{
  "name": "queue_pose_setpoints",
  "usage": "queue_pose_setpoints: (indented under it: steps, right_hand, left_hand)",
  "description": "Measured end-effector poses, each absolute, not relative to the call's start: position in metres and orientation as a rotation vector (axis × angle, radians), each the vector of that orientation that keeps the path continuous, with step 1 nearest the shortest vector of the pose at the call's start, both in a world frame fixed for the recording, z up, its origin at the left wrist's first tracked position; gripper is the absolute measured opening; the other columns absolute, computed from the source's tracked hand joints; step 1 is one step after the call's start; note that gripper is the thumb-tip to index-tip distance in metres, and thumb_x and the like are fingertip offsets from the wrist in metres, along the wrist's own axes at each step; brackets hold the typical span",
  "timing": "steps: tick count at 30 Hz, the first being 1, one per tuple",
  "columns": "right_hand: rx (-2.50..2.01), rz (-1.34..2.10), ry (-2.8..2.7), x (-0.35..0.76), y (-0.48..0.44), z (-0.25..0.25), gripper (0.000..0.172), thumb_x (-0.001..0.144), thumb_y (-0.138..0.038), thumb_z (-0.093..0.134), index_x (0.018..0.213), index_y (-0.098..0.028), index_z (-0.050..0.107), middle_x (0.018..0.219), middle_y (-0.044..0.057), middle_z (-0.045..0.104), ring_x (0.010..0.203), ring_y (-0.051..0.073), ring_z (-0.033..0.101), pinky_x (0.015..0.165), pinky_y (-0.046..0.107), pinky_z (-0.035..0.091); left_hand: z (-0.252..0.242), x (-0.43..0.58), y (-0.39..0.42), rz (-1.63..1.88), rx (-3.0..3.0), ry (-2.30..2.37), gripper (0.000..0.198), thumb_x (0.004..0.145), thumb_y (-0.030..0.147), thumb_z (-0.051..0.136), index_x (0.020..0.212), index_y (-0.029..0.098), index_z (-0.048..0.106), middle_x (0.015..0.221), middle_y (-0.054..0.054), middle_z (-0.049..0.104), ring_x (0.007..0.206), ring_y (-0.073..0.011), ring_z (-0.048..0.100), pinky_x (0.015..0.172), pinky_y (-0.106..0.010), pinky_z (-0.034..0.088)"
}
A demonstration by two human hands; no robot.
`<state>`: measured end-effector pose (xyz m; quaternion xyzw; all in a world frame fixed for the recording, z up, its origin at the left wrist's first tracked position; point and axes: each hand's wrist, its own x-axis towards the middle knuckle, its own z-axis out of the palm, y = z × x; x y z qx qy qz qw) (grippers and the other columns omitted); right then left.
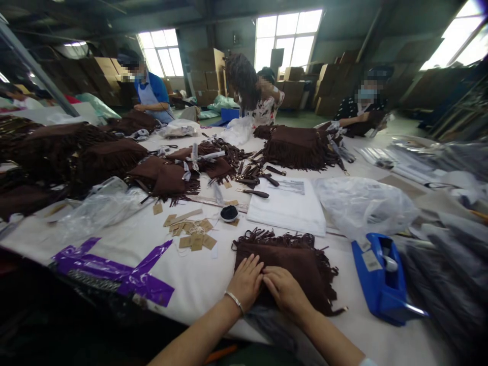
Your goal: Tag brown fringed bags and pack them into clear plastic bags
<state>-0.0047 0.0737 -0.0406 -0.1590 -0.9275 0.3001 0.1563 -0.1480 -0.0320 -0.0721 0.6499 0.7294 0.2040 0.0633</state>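
On a seemingly suede fringed bag (305,259) rest left hand (247,282), right hand (284,290), fingers flat.

Fringed bag (301,264) near edge beneath left hand (247,279), right hand (284,291), sheet (285,208) print illegible

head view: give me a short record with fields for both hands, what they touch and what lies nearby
left hand: flat, palm down on the brown fringed bag, bracelet at wrist
right hand: flat on the same bag, beside the left
bag: lies on white table, near edge
right of bag: blue tape dispenser
left of bag: paper tags, purple tape strips
behind: clear plastic bag
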Motion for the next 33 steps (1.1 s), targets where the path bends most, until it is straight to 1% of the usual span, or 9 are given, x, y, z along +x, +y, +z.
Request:
queue_pose_setpoints:
  steps: [3, 6, 8, 15, 20, 25, 27, 30, 33]
  right_hand:
    - [-0.546, 0.873, -2.501, -0.03, 0.09, -0.032, 0.026, 0.092, -0.017, 0.038, 0.102, -0.021, 0.062, 0.103, 0.008, 0.062, 0.1, 0.02, 0.055, 0.089, 0.036, 0.046]
    - [-0.34, 0.765, -2.655, -0.068, 0.108, -0.029, 0.037, 0.085, -0.008, 0.044, 0.116, -0.022, 0.057, 0.118, 0.008, 0.056, 0.111, 0.02, 0.048, 0.096, 0.035, 0.041]
    - [-0.215, 0.704, -2.766, -0.093, 0.118, -0.032, 0.039, 0.081, -0.008, 0.051, 0.115, -0.025, 0.058, 0.123, 0.006, 0.054, 0.115, 0.022, 0.045, 0.097, 0.037, 0.039]
    - [-0.172, 0.628, -2.879, -0.118, 0.138, -0.051, 0.015, 0.077, -0.01, 0.062, 0.087, -0.021, 0.064, 0.11, 0.006, 0.06, 0.106, 0.023, 0.05, 0.092, 0.039, 0.039]
    - [-0.284, 0.611, -2.869, -0.087, 0.144, -0.049, 0.007, 0.081, -0.017, 0.06, 0.088, -0.02, 0.061, 0.116, 0.007, 0.057, 0.111, 0.023, 0.048, 0.097, 0.041, 0.035]
    - [-0.412, 0.593, -2.837, -0.052, 0.14, -0.044, 0.011, 0.085, -0.021, 0.054, 0.094, -0.022, 0.061, 0.12, 0.006, 0.057, 0.121, 0.023, 0.043, 0.106, 0.05, 0.023]
    - [-0.453, 0.592, -2.835, -0.031, 0.136, -0.045, 0.024, 0.087, -0.024, 0.051, 0.111, -0.024, 0.057, 0.127, 0.006, 0.054, 0.127, 0.024, 0.039, 0.108, 0.051, 0.022]
    - [-0.543, 0.58, -2.812, 0.012, 0.132, -0.049, 0.044, 0.09, -0.027, 0.047, 0.133, -0.028, 0.041, 0.14, 0.005, 0.044, 0.133, 0.023, 0.031, 0.109, 0.051, 0.022]
    - [-0.822, 0.572, -2.614, 0.064, 0.129, -0.051, 0.043, 0.093, -0.028, 0.04, 0.136, -0.027, 0.039, 0.143, 0.004, 0.04, 0.135, 0.023, 0.027, 0.11, 0.05, 0.025]
  left_hand:
    - [-0.069, -0.146, -0.035, 0.591, 2.078, 2.182, 0.042, 0.09, 0.024, 0.045, 0.131, 0.016, 0.043, 0.141, -0.012, 0.041, 0.134, -0.0245, 0.031, 0.107, -0.048, 0.036]
    - [-0.068, -0.145, -0.034, 0.572, 2.062, 2.184, 0.046, 0.087, 0.023, 0.05, 0.132, 0.015, 0.042, 0.14, -0.013, 0.043, 0.132, -0.0265, 0.034, 0.105, -0.05, 0.038]
    - [-0.068, -0.144, -0.032, 0.573, 2.05, 2.174, 0.048, 0.087, 0.022, 0.051, 0.133, 0.015, 0.041, 0.138, -0.013, 0.044, 0.131, -0.0269, 0.036, 0.105, -0.051, 0.038]
    - [-0.063, -0.147, -0.039, 0.907, 2.102, 2.029, 0.04, 0.089, 0.019, 0.047, 0.129, 0.019, 0.046, 0.134, -0.01, 0.05, 0.129, -0.0234, 0.04, 0.105, -0.047, 0.04]
    - [-0.064, -0.158, -0.047, 1.241, 1.789, 2.162, 0.042, 0.093, 0.018, 0.038, 0.134, 0.021, 0.041, 0.14, -0.008, 0.044, 0.134, -0.0218, 0.031, 0.108, -0.046, 0.036]
    - [-0.082, -0.162, -0.039, 0.749, 1.818, 2.412, 0.053, 0.089, 0.029, 0.047, 0.138, 0.012, 0.034, 0.146, -0.016, 0.031, 0.137, -0.031, 0.019, 0.106, -0.054, 0.033]
    - [-0.086, -0.161, -0.034, 0.586, 1.927, 2.364, 0.052, 0.089, 0.03, 0.047, 0.137, 0.012, 0.037, 0.145, -0.016, 0.032, 0.137, -0.0305, 0.021, 0.107, -0.053, 0.032]
    - [-0.084, -0.158, -0.028, 0.481, 2.043, 2.278, 0.052, 0.091, 0.034, 0.044, 0.137, 0.012, 0.035, 0.145, -0.016, 0.033, 0.136, -0.0286, 0.025, 0.107, -0.051, 0.032]
    - [-0.074, -0.15, -0.02, 0.429, 2.146, 2.167, 0.06, 0.09, 0.041, 0.045, 0.139, 0.01, 0.031, 0.145, -0.017, 0.031, 0.137, -0.0289, 0.023, 0.107, -0.051, 0.031]
